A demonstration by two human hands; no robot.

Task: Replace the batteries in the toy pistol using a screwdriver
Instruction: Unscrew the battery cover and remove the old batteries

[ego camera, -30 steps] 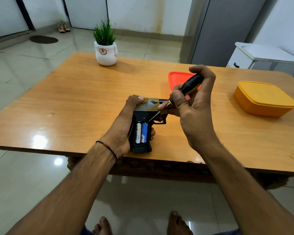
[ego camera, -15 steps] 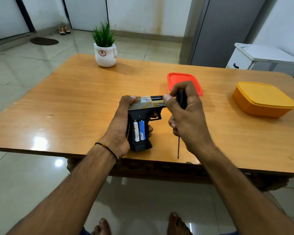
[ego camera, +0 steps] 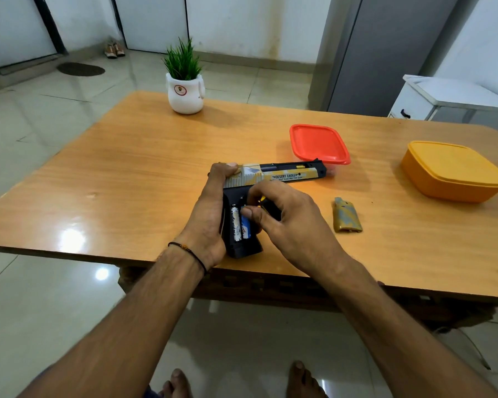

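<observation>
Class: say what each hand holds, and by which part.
Left hand grips the toy pistol round its rear end. Right hand fingers touch the blue battery's top; a grip cannot be told.

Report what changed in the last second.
The right hand swung the screwdriver away from the pistol, then came down on the open grip; its thumb and forefinger now pinch the blue battery. The screwdriver is no longer plainly visible. Unchanged: the left hand grips the pistol flat on the table, the silver battery still seated.
</observation>
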